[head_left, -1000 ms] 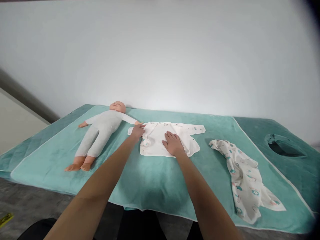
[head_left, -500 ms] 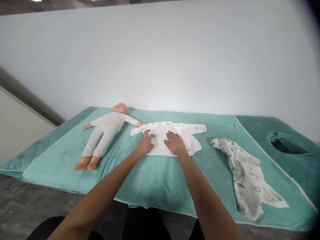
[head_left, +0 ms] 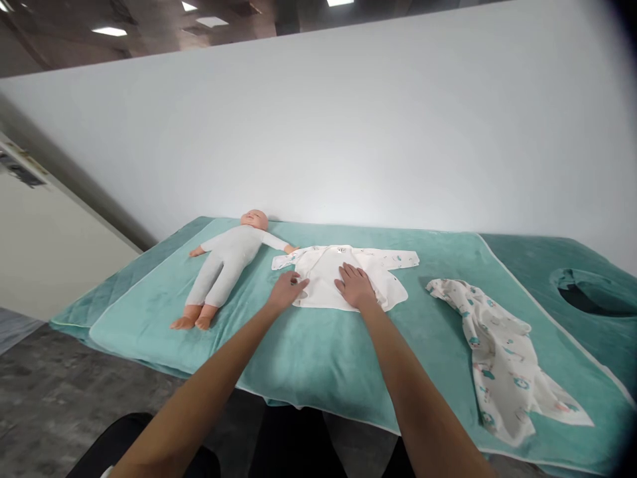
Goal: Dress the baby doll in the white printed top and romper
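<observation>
Shirt (head_left: pixel 324 280) overlies teal cover (head_left: pixel 301 352) by wall (head_left: pixel 348 139), right hand (head_left: pixel 356 287) flat, left hand (head_left: pixel 285 292) grip unclear.

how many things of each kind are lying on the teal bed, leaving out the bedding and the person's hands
Baby doll: 1
Printed baby garments: 2 (long-sleeved shirt spread flat, rumpled garment at the right)
Total: 3

Wall (head_left: pixel 348 133): plain white, rises behind the green-covered bed (head_left: pixel 323 365).
Floor (head_left: pixel 50 405): mottled grey.
Ceiling (head_left: pixel 154 43): dark, dotted with bright lights (head_left: pixel 212 21).
Board (head_left: pixel 54 232): pale, at far left.
</observation>
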`<action>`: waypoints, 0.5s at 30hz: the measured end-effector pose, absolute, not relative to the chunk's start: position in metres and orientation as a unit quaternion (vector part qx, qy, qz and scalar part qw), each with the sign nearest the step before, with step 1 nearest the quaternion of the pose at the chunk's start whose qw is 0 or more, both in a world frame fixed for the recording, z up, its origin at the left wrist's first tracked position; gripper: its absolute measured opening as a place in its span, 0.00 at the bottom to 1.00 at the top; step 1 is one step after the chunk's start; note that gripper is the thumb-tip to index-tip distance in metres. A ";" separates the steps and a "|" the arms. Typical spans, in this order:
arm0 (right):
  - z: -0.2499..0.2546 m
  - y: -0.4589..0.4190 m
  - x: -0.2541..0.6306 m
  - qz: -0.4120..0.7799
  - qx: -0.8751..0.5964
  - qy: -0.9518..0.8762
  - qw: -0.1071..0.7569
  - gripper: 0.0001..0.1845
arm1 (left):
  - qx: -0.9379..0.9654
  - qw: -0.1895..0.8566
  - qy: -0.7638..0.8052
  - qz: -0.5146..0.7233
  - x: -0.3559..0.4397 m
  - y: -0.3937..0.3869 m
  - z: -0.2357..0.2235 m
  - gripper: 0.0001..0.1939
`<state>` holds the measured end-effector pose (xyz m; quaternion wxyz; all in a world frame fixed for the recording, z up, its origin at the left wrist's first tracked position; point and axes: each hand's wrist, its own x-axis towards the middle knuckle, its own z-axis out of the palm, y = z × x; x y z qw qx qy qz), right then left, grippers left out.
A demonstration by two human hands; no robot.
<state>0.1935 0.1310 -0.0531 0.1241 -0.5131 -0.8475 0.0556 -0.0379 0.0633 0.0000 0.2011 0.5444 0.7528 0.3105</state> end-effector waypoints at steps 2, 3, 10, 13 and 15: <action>-0.051 0.130 0.193 0.060 -0.514 -0.847 0.122 0.33 | 0.539 0.220 0.750 0.316 -0.021 0.059 -0.009 0.22; -0.051 0.129 0.193 0.062 -0.514 -0.847 0.119 0.33 | 0.531 0.230 0.747 0.327 -0.014 0.056 -0.010 0.21; -0.052 0.131 0.193 0.060 -0.521 -0.845 0.103 0.34 | 0.490 0.266 0.705 0.439 -0.018 0.043 0.010 0.14; -0.052 0.132 0.193 0.057 -0.520 -0.845 0.110 0.34 | 0.443 0.249 0.716 0.480 -0.048 0.041 0.009 0.17; -0.052 0.132 0.193 0.060 -0.523 -0.843 0.111 0.34 | 0.416 0.233 0.735 0.481 -0.069 0.040 0.002 0.16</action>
